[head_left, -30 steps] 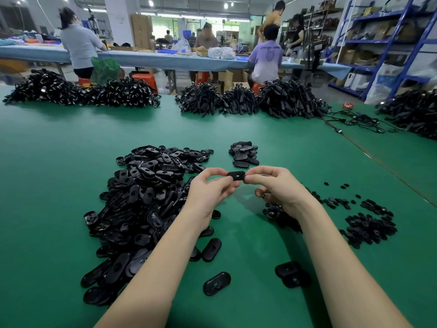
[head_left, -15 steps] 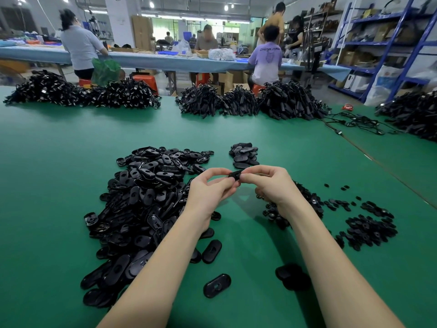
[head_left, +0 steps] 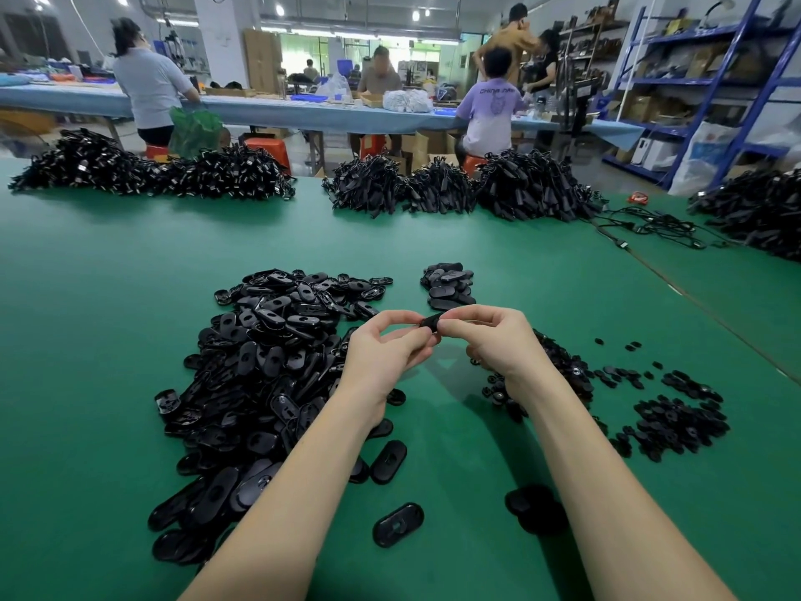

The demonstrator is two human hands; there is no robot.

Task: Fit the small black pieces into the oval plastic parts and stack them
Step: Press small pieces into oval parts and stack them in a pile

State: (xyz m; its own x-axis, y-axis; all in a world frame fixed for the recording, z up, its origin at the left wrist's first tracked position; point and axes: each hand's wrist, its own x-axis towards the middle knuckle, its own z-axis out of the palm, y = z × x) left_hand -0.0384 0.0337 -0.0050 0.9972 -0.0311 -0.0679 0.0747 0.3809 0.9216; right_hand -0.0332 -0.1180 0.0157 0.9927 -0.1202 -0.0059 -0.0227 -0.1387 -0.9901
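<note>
Both our hands, left hand [head_left: 387, 345] and right hand [head_left: 490, 340], pinch one oval part [head_left: 430, 321] above the tabletop [head_left: 108, 340], fingers curled, apparently edge-on.

Bright, even overhead ceiling lighting. Soft shadows fall on green table [head_left: 108, 340] beneath both forearms. Wide-angle bowing at edges; parts nearest the wrists slightly blurred.

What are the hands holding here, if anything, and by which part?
One oval part, pinched between both hands above the table: left hand on its left end, right hand on its right end.
</note>
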